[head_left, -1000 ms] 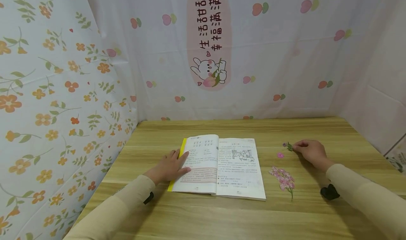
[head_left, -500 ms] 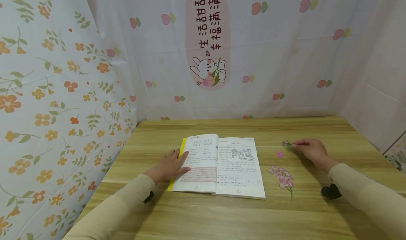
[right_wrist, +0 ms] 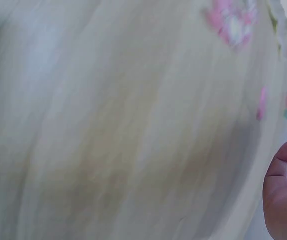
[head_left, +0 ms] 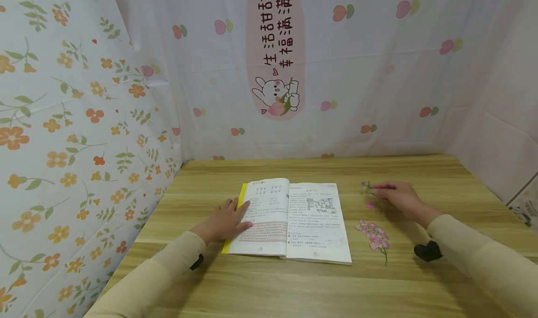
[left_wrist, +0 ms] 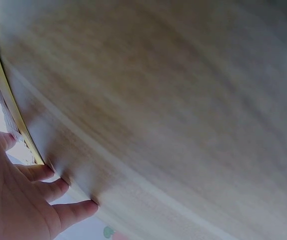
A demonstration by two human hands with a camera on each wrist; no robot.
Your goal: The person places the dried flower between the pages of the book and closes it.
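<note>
An open book (head_left: 315, 243) with printed pages and a yellow cover edge lies on the wooden table. My left hand (head_left: 224, 221) rests at its left side, thumb and forefinger over the page. In the left wrist view, the other fingers (left_wrist: 76, 212) of that hand reach onto the table past the yellow edge. Right of the book, my right hand (head_left: 397, 197) pinches a small sprig with purple flowers (head_left: 366, 185) and green leaves between thumb and fingertips. Just below the sprig lies a single pink flower (head_left: 370, 205). The right wrist view hides the sprig.
A spray of pink flowers (head_left: 374, 236) on a thin stem lies nearer, between the book and my right sleeve. White patterned cloth (head_left: 344, 84) hangs behind the table (head_left: 269, 290) and along both sides.
My right hand has moved left toward the book, carrying the purple sprig over to above the single pink flower. My left hand and the book have stayed put.
</note>
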